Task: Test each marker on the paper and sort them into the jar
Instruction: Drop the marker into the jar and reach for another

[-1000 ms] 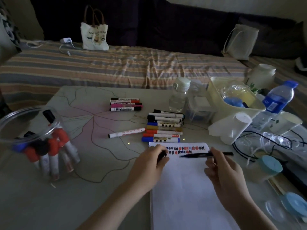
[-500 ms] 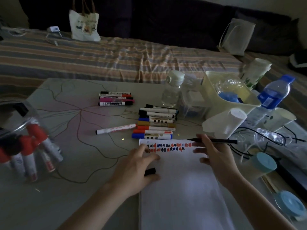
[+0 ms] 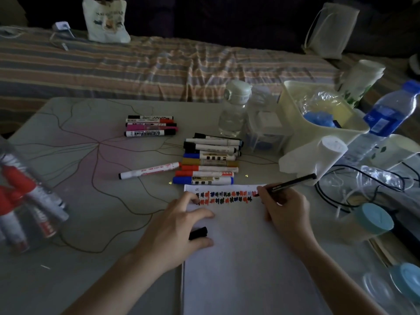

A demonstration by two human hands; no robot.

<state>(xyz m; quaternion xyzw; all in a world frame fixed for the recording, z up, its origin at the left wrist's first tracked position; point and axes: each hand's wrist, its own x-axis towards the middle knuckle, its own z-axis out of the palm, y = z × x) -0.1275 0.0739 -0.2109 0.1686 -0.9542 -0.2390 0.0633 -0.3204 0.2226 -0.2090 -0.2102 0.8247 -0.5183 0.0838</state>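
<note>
A white paper [image 3: 245, 258] lies in front of me, with rows of coloured test marks along its top edge. My right hand [image 3: 286, 210] grips a thin black marker [image 3: 291, 183], its tip touching the paper at the right end of the marks. My left hand [image 3: 177, 228] presses flat on the paper's left edge and holds a black cap [image 3: 198, 233] under its fingers. A stack of markers [image 3: 210, 162] lies just beyond the paper. Another group of markers [image 3: 151, 126] and a single white marker [image 3: 148, 170] lie further left. The clear jar [image 3: 25, 201] with red-capped markers sits at the far left.
A cream tub [image 3: 318, 119], water bottles [image 3: 386, 119], a paper roll [image 3: 318, 158], cables [image 3: 363, 178] and blue-lidded containers [image 3: 368, 221] crowd the right side. A clear bottle [image 3: 234, 110] stands behind the marker stack. A striped bed with a tote bag [image 3: 105, 19] lies beyond the table.
My right hand turned the black marker and brought its tip down onto the paper. My left hand, holding the cap, spread flat on the paper's left edge. The view shifted right.
</note>
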